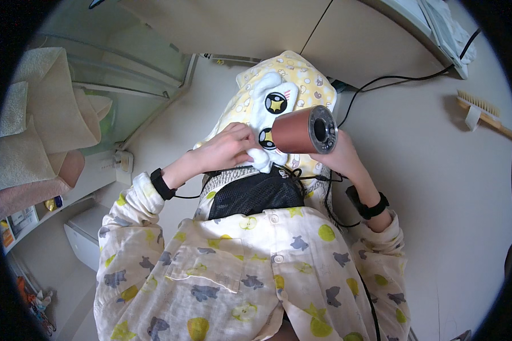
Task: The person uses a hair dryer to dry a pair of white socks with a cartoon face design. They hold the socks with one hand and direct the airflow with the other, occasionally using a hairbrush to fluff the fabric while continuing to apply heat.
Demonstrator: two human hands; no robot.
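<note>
My left hand (230, 147) pinches one end of a white plush headband (258, 102), which has black-rimmed eyes with yellow stars. The headband lies on a yellow patterned cloth (320, 89) over my lap. In my right hand (341, 157) is a copper-coloured hair dryer (294, 131), its barrel above the headband; its clear-rimmed round end faces right. The dryer's handle is mostly hidden behind the barrel and hand. A black mesh pouch (256, 194) rests against my waist, with black cables beside it.
A black cord (382, 78) runs from the right hand's side to the upper right. A wooden-handled brush (480, 108) hangs at the right wall. Beige towels (59, 106) hang at the left before a glass panel. A shelf (30, 226) with small items stands at lower left.
</note>
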